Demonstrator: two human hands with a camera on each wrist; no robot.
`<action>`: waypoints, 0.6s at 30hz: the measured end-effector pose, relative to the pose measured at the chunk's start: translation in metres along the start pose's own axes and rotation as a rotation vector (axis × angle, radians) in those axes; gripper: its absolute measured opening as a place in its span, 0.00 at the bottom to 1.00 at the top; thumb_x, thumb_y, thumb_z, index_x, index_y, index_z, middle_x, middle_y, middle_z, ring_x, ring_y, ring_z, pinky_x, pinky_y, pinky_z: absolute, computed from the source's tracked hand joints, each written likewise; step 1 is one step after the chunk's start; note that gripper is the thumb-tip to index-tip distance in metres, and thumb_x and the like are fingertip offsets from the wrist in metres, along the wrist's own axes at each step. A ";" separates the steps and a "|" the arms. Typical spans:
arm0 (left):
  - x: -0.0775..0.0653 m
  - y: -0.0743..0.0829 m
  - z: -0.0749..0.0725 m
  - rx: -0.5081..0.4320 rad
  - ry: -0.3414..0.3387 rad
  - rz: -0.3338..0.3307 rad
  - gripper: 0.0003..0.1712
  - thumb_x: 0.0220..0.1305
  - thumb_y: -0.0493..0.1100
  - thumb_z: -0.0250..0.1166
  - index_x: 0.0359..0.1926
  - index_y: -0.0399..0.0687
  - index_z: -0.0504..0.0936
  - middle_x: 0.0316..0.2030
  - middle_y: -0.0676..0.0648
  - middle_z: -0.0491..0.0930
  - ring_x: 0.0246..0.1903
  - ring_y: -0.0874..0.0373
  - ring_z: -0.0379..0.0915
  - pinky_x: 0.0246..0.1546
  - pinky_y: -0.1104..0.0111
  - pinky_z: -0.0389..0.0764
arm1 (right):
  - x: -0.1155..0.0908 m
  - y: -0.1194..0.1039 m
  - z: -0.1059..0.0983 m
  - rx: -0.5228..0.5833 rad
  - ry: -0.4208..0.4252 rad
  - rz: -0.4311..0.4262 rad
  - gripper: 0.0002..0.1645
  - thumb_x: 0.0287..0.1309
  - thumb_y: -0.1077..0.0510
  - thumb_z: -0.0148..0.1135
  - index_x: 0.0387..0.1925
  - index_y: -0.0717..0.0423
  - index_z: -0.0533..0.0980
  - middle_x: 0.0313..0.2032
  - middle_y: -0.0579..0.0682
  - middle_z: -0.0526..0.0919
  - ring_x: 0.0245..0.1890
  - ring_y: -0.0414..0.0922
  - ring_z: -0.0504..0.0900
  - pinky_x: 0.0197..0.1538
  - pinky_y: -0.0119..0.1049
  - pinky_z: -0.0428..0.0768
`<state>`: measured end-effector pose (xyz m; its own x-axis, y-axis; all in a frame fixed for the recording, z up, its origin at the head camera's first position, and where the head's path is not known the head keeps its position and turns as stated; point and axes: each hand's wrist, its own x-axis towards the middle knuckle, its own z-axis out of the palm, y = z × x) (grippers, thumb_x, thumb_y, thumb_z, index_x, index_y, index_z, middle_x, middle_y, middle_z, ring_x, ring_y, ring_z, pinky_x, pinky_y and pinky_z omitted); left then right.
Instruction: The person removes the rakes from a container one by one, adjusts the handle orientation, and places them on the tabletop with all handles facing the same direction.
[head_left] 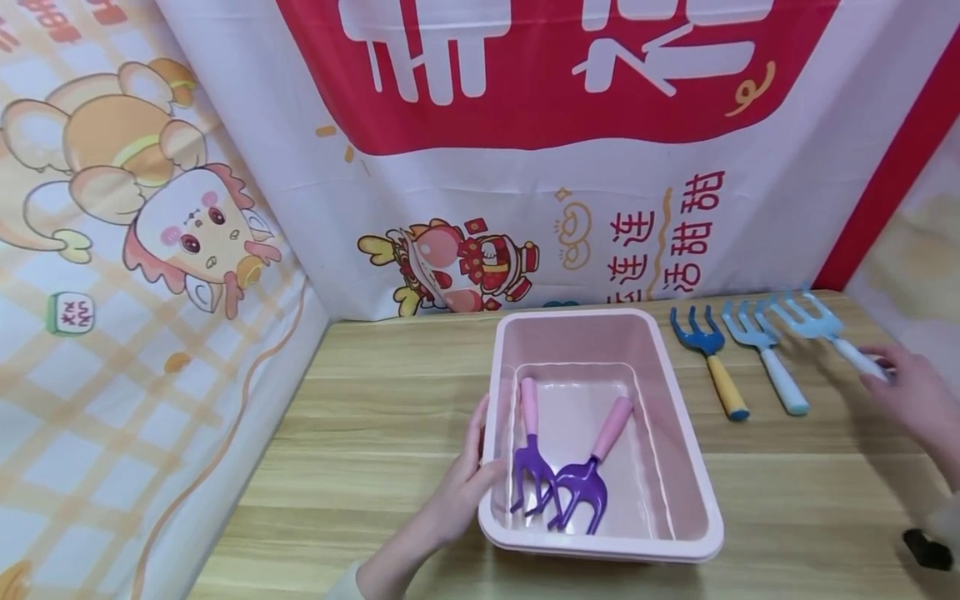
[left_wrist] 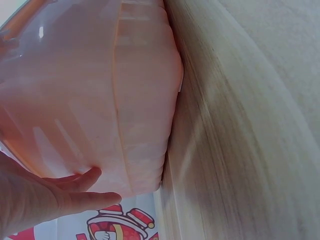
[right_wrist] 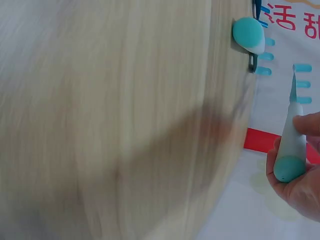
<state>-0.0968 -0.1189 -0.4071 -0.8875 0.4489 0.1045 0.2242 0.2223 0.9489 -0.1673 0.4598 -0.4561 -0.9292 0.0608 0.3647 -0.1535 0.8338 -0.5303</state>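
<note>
My right hand grips the pale handle of a light-blue hand fork, held above the table. In the right wrist view, thumb and fingers close round this handle. On the left side of a pink plastic bin, my left hand has its thumb over the rim and its fingers along the outside wall. Inside lie two purple hand tools with pink handles, a left fork and a right one, their tines touching or overlapping. The left wrist view shows the fingers against the bin's outer wall.
Right of the bin, a dark-blue hand fork with a yellow handle and another light-blue fork lie on the wooden table. Printed cloth hangs behind and at the sides. A small black object shows at lower right.
</note>
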 end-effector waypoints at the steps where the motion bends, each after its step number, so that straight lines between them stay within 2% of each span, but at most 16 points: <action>1: 0.000 0.000 0.000 0.000 -0.002 0.000 0.45 0.69 0.40 0.50 0.77 0.61 0.33 0.73 0.33 0.44 0.65 0.35 0.58 0.61 0.49 0.68 | 0.000 0.000 0.001 0.006 0.001 0.016 0.21 0.50 0.75 0.58 0.48 0.81 0.69 0.34 0.80 0.74 0.27 0.18 0.59 0.22 0.23 0.63; 3: 0.000 0.000 0.000 -0.001 -0.005 0.000 0.45 0.70 0.41 0.50 0.77 0.61 0.33 0.73 0.32 0.45 0.64 0.35 0.59 0.60 0.50 0.69 | 0.000 0.000 0.004 0.010 0.008 0.054 0.21 0.52 0.74 0.56 0.49 0.81 0.68 0.36 0.81 0.73 0.27 0.28 0.68 0.23 0.24 0.63; 5: 0.000 0.000 0.001 -0.002 -0.004 -0.001 0.45 0.69 0.41 0.50 0.77 0.62 0.33 0.73 0.33 0.46 0.64 0.35 0.59 0.60 0.51 0.69 | 0.000 -0.001 0.007 0.011 0.006 0.110 0.22 0.55 0.71 0.55 0.51 0.82 0.66 0.39 0.82 0.71 0.29 0.44 0.75 0.25 0.28 0.65; 6: 0.000 0.000 0.001 -0.004 -0.003 0.001 0.45 0.69 0.40 0.50 0.77 0.61 0.33 0.73 0.33 0.46 0.64 0.35 0.60 0.60 0.50 0.69 | 0.000 -0.001 0.008 0.007 0.002 0.145 0.23 0.57 0.70 0.53 0.52 0.81 0.65 0.41 0.82 0.70 0.33 0.53 0.75 0.27 0.30 0.66; 8: 0.000 0.000 0.001 -0.010 -0.002 0.002 0.45 0.69 0.39 0.50 0.77 0.60 0.33 0.73 0.33 0.47 0.63 0.35 0.60 0.60 0.50 0.70 | 0.002 0.001 0.011 -0.014 -0.017 0.204 0.23 0.60 0.67 0.51 0.54 0.81 0.64 0.44 0.82 0.69 0.39 0.70 0.69 0.29 0.36 0.66; 10: -0.001 -0.001 0.000 -0.015 -0.001 0.007 0.45 0.69 0.38 0.49 0.77 0.60 0.33 0.73 0.34 0.47 0.63 0.35 0.60 0.60 0.49 0.68 | 0.005 0.004 0.013 -0.016 -0.043 0.237 0.24 0.62 0.65 0.50 0.55 0.80 0.63 0.46 0.81 0.68 0.41 0.71 0.68 0.32 0.42 0.67; 14: -0.001 -0.002 0.001 -0.019 -0.001 0.014 0.46 0.69 0.38 0.50 0.77 0.60 0.33 0.73 0.35 0.46 0.64 0.35 0.58 0.61 0.49 0.67 | 0.009 0.012 0.018 -0.002 -0.075 0.293 0.25 0.63 0.64 0.49 0.56 0.80 0.63 0.47 0.82 0.66 0.43 0.71 0.68 0.35 0.49 0.68; 18: -0.001 -0.002 0.001 -0.022 0.000 0.010 0.45 0.69 0.39 0.50 0.77 0.61 0.33 0.74 0.35 0.45 0.65 0.35 0.58 0.61 0.49 0.66 | 0.012 0.021 0.025 0.011 -0.111 0.372 0.26 0.65 0.63 0.48 0.58 0.79 0.61 0.49 0.81 0.64 0.43 0.71 0.67 0.34 0.47 0.70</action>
<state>-0.0962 -0.1188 -0.4092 -0.8852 0.4510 0.1139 0.2241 0.1988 0.9541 -0.1895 0.4643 -0.4818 -0.9527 0.2978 0.0606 0.1981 0.7596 -0.6195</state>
